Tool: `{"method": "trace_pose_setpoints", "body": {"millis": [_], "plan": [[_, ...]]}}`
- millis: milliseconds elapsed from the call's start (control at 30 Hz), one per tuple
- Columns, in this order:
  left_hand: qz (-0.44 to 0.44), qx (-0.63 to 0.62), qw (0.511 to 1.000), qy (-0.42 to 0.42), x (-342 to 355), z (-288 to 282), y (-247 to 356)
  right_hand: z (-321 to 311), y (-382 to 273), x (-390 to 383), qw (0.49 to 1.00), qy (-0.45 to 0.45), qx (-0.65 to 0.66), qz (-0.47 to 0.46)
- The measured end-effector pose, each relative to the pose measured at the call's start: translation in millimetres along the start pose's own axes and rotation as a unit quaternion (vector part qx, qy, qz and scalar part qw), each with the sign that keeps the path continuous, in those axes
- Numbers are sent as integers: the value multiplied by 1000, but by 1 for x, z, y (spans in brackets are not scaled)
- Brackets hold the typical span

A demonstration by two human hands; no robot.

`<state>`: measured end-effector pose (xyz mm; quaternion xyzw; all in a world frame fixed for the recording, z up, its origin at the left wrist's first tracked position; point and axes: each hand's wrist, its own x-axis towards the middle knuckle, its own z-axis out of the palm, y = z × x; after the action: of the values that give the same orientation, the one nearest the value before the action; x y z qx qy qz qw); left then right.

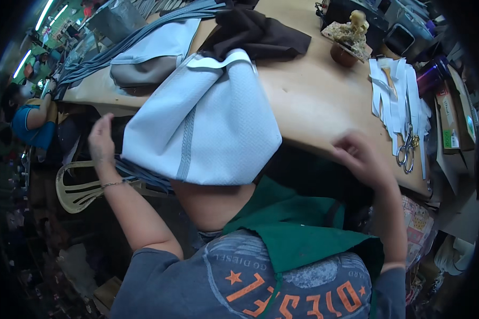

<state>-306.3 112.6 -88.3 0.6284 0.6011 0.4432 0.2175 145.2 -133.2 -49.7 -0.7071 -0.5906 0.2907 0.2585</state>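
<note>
A white textured bag body with a grey braided strip down its middle lies over the table's near edge, its lower part hanging toward my lap. My left hand is raised to the left of it, apart from it, fingers up and nothing held. On the other side, my right hand hovers by the table edge, slightly blurred. Its fingers are loosely bent, thumb apart, with nothing seen in them. Behind the bag body lie a dark brown cloth and another white and grey bag piece.
Long blue-grey strips run along the table's left side. White strips and scissors lie at the right, near a glue-crusted pot. A plastic chair stands left; a person in blue sits beyond.
</note>
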Motion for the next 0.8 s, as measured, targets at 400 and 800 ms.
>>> {"method": "trace_pose_setpoints", "body": {"millis": [400,800], "plan": [[-69,322,939,-96,11,145,51,19,-23,201,941,93,-291,-142],[-102,239,963,-75,8,105,15,29,-105,207,905,58,-308,-287]]}}
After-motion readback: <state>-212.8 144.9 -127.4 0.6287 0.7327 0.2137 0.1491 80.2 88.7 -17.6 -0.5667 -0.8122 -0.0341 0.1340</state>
